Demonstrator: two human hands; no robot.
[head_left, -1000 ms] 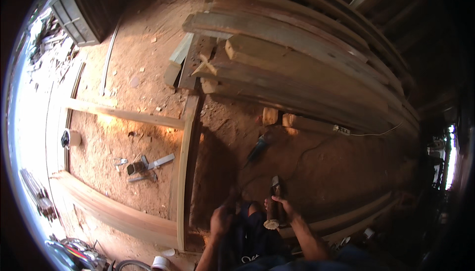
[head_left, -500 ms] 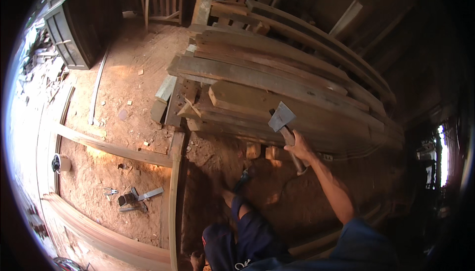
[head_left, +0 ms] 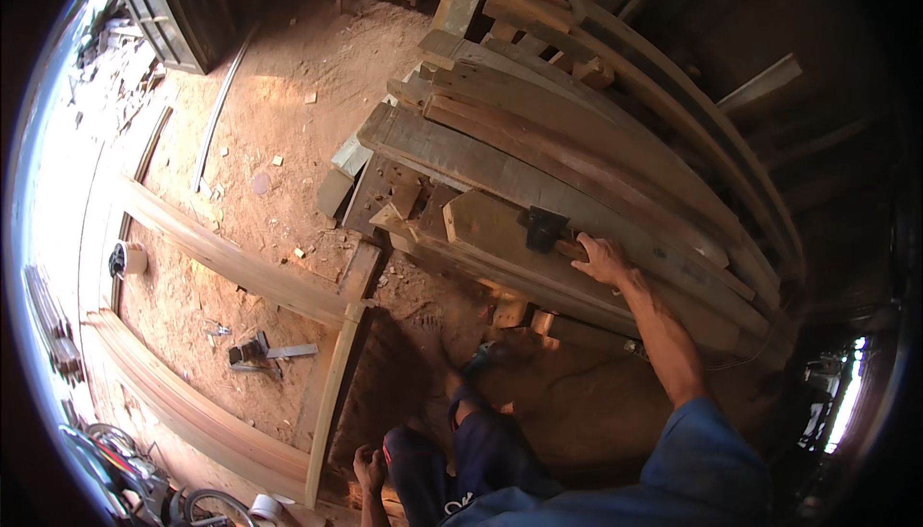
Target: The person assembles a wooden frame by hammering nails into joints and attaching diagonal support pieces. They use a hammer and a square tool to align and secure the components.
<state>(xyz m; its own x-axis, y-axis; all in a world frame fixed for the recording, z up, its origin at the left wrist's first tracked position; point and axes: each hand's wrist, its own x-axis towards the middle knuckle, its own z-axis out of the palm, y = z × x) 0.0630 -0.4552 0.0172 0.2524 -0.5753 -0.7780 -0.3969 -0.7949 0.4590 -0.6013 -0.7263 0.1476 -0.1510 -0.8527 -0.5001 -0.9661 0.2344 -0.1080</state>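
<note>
Well out to the left of the stack of planks, a white bucket stands on the ground, and below it a bicycle shows in part. Nearer the stack, a long reddish board and a brown board run over the earth floor, with a few small tools lying between them. A narrow pale strip runs from near the stack's left end toward your body. Just right of that strip, on your side of the stack, your left hand hangs by your knee, fingers curled; you cannot tell from here whether it grips anything. Past your knees, below the stack's near edge, lies a blue tool, partly hidden by your leg.

The hatchet is over a thick beam in the near part of the stack, its dark head pointing toward the stack's left end. Its long axis runs roughly along the planks, handle toward you and rightward. A grey plank borders that beam on the far side. Your right hand is at the handle, just right of the head; how firmly its fingers close cannot be told. The hatchet is well apart from your left hand.
</note>
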